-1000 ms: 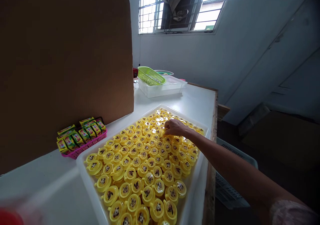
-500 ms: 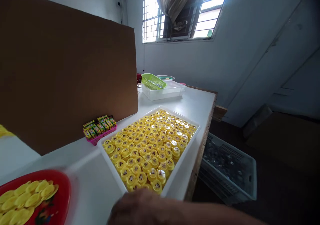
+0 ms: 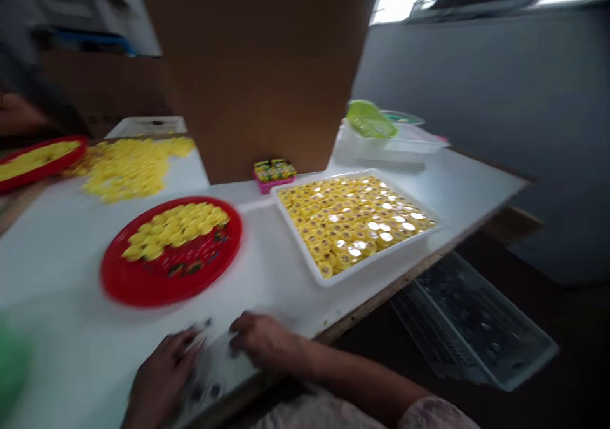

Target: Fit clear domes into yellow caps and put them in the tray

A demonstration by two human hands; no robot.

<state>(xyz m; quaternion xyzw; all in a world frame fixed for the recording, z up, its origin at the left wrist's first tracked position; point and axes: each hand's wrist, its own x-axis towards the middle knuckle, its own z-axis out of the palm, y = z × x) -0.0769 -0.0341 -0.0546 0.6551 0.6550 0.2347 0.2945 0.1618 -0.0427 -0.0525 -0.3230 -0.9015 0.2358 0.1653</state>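
At seven o'clock on the worktop, the left hand pinches a blurred, dark-spotted sheet, apparently steadying it beside the curled right hand, whose grip I cannot tell.

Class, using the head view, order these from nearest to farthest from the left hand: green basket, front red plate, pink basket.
From the left hand:
1. Front red plate: just beyond the hand.
2. Pink basket: farther back, against the brown board.
3. Green basket: far right, beyond the board.
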